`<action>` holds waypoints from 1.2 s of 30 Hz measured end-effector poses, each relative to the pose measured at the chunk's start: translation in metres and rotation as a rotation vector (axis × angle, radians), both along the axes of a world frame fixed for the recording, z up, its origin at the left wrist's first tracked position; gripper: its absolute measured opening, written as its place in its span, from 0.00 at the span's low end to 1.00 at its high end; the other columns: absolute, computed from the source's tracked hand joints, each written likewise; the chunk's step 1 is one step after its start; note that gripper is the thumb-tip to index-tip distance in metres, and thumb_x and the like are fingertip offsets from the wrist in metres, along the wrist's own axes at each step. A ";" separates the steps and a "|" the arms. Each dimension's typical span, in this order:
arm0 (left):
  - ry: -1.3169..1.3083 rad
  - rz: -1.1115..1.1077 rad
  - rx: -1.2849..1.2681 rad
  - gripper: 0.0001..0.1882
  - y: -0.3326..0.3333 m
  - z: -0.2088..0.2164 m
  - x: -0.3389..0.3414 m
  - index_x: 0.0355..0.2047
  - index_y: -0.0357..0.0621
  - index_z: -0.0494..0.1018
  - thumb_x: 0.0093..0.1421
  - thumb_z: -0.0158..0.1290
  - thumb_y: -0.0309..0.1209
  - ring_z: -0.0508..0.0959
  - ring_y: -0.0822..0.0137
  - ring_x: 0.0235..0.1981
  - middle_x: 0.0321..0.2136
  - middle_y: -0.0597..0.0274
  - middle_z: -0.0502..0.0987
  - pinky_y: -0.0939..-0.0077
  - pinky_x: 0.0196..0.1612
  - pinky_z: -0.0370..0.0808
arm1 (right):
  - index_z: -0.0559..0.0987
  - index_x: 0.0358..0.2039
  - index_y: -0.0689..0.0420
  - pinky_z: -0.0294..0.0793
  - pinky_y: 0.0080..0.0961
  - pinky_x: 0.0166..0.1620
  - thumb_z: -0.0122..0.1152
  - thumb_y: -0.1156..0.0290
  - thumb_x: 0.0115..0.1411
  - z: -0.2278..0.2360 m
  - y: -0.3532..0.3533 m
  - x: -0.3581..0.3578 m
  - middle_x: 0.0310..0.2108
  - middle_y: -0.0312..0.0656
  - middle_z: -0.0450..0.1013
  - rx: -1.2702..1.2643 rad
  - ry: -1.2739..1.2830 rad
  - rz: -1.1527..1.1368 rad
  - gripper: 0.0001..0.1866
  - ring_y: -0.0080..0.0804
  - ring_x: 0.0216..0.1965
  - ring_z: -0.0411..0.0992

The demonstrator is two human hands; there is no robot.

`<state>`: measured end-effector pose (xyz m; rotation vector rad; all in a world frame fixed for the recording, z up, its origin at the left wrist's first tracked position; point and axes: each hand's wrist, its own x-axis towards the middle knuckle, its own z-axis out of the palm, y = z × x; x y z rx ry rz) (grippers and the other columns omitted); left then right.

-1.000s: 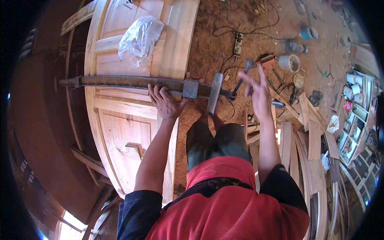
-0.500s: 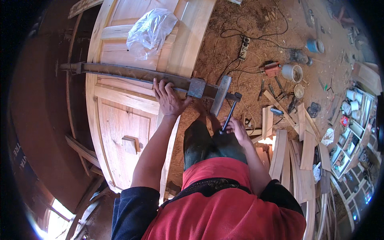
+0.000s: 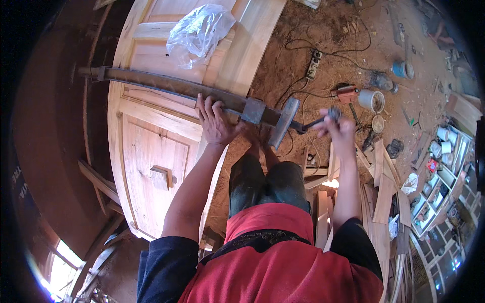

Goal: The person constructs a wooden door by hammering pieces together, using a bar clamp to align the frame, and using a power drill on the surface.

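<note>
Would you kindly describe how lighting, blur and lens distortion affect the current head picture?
Head view: the wooden door bows along its left edge, and the clamp's metal bar looks curved too; glare whitens the gap at lower left; the right hand seems slightly blurred.

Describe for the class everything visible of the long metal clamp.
The clamp has a long, dark, worn-looking metal bar running across the paneled wooden door, both ends jutting past its edges. A collar sits near its left end; toward the right come a squarish grey block, a narrow plate set crosswise, then a thin handle. The left hand rests its fingers on the bar just left of the block; the right hand is at the handle's outer end. Whether it is tight cannot be told.
</note>
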<state>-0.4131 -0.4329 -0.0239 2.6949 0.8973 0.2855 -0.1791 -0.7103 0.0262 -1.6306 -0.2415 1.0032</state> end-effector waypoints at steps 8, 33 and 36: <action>-0.015 -0.002 0.007 0.46 0.001 -0.001 0.004 0.51 0.43 0.59 0.38 0.70 0.50 0.47 0.32 0.69 0.56 0.45 0.59 0.37 0.67 0.51 | 0.72 0.58 0.56 0.73 0.20 0.27 0.66 0.63 0.62 -0.159 0.046 0.044 0.32 0.34 0.76 -0.103 -0.490 -0.296 0.26 0.19 0.27 0.71; -0.028 0.037 -0.073 0.48 0.002 0.001 -0.002 0.49 0.45 0.60 0.33 0.72 0.52 0.48 0.34 0.69 0.56 0.47 0.60 0.37 0.66 0.50 | 0.76 0.40 0.57 0.68 0.20 0.23 0.48 0.42 0.67 0.070 -0.015 -0.103 0.33 0.49 0.79 -0.129 1.020 -0.152 0.27 0.23 0.19 0.67; -0.018 0.019 -0.040 0.48 0.001 0.000 -0.002 0.50 0.46 0.60 0.34 0.72 0.52 0.48 0.34 0.69 0.56 0.47 0.59 0.36 0.66 0.50 | 0.76 0.43 0.59 0.67 0.20 0.24 0.55 0.50 0.66 0.098 -0.002 -0.068 0.34 0.48 0.78 -0.072 0.917 -0.119 0.22 0.21 0.20 0.67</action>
